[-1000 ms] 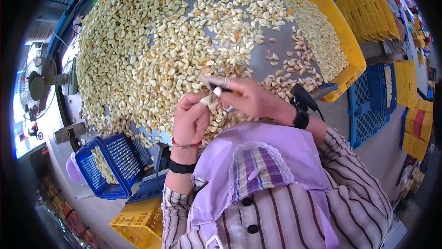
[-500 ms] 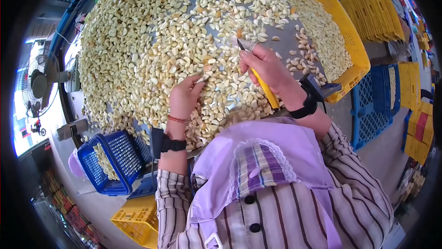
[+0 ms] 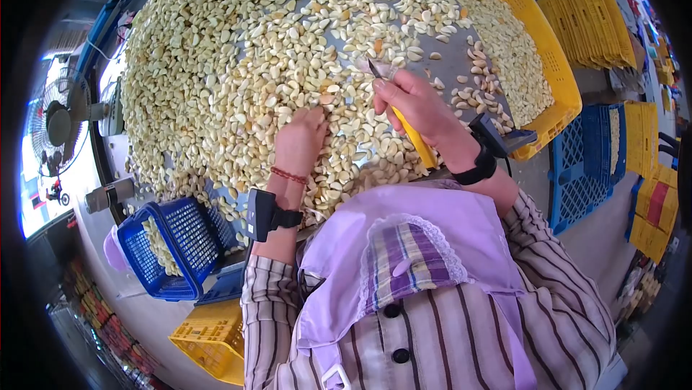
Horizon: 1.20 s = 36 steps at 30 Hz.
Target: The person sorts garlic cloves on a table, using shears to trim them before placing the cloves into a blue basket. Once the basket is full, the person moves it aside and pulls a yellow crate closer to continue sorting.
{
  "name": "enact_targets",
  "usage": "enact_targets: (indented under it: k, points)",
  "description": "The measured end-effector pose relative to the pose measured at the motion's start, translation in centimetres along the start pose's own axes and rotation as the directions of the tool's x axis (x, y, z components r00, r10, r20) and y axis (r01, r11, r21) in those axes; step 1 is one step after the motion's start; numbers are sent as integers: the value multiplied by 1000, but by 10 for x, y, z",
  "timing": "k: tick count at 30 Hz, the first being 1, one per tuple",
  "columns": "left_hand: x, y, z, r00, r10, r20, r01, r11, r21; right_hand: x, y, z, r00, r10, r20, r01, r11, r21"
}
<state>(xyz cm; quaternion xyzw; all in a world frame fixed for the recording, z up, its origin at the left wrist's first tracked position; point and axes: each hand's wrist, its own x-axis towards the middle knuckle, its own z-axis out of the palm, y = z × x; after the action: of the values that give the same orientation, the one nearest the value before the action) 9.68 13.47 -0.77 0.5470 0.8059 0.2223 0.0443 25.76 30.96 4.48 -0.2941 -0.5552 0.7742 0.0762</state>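
Observation:
Pale garlic-like cloves (image 3: 209,65) lie in a broad heap over a grey table (image 3: 447,65). My left hand (image 3: 301,138) is palm down on the cloves near the middle, its fingers bent together into them; whether a clove is between the fingertips is hidden. To its right, my right hand (image 3: 414,105) is closed around a knife (image 3: 412,134) with a yellow handle, its dark blade tip pointing up and left above the cloves. A few browner cloves (image 3: 484,73) lie on the table to the right of this hand.
A yellow crate (image 3: 559,112) of small cloves stands at the right edge. At lower left are a blue basket (image 3: 194,242) with some cloves and a yellow crate (image 3: 209,336). Blue crates (image 3: 577,174) and stacked yellow crates (image 3: 587,22) stand farther right. A fan (image 3: 61,123) is at left.
My left hand has shifted slightly right and turned palm down; the clove earlier seen at its fingertips is no longer visible there. My right hand with the knife has barely moved.

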Motion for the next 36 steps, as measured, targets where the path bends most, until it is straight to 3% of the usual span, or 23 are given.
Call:
enact_targets:
  k: [3,4,5,6,7,8,9,10,12,15,17,18,19,20,21,23,25,26,27,29,31,35,36]
  points:
    - [5,12,-4,976,-120,184,88,981,174,-6,-5,-3,999,15,-35,-16,1000,-26]
    - [2,1,-6,960,-193,204,220,968,-124,-8,-6,-4,999,16,-46,-18,999,-26]
    - [0,-8,-6,936,-253,245,336,851,-403,-9,-7,-6,998,16,-58,-18,1000,-25]
    - [-4,-13,-1,899,-372,232,420,578,-700,-8,-4,-9,998,17,-60,-18,1000,-22]
    - [-5,-16,-13,898,-370,236,422,578,-699,-6,2,-13,998,-5,-61,5,1000,8]
    - [-8,-21,-33,867,-354,352,427,163,-889,-6,5,-16,998,-25,-63,27,999,37]
    - [-14,-23,-45,845,-289,450,370,-291,-882,-6,6,-16,998,-21,-65,24,999,40]
    - [-21,-21,-47,843,-292,453,373,-291,-881,-7,5,-15,997,-12,-74,15,999,40]
    - [-33,-17,-52,849,-439,294,142,-345,-928,-6,3,-11,997,-4,-80,7,999,39]
    - [-40,-11,-55,938,-271,217,153,-240,-959,-5,1,-1,998,-18,-56,17,1000,-14]
    - [-38,6,-58,898,-364,246,125,-325,-937,-3,2,3,1000,-15,-26,14,999,-33]
    - [-35,5,-56,815,-427,392,431,-7,-902,-3,2,4,1000,-13,-24,12,999,-36]
    - [-31,4,-53,698,-532,479,679,280,-679,-2,2,5,1000,-8,-15,8,999,-31]
    - [-35,-1,-26,902,-362,235,428,680,-595,-2,2,6,1000,-4,-5,4,1000,-26]
    - [-36,-1,-18,901,-367,232,429,677,-598,-2,1,6,1000,-3,0,3,999,-32]
    - [-37,-1,-10,983,-135,123,138,990,-14,-3,-1,6,999,21,-33,-21,1000,-20]
    - [-36,-7,-11,993,-96,67,104,986,-132,-3,-3,0,999,-8,-39,6,999,-33]
    - [-39,-9,-16,943,-287,168,332,834,-440,-5,-2,-2,999,-31,-39,29,999,-44]
    - [-38,-9,-21,850,-417,321,517,544,-661,-4,-2,-5,999,-30,-45,28,999,-44]
    - [-36,-8,-17,858,-419,296,508,614,-604,-4,2,-9,996,-37,-76,37,999,-2]
    - [-29,2,-10,979,-182,88,197,952,-232,-1,5,-8,997,-22,-79,23,1000,7]
    - [-23,13,-11,937,-220,273,229,973,-2,-4,-4,-3,996,-42,-73,43,999,18]
    - [-28,1,-7,961,-144,235,181,973,-146,-5,-4,-6,996,-41,-76,43,999,16]
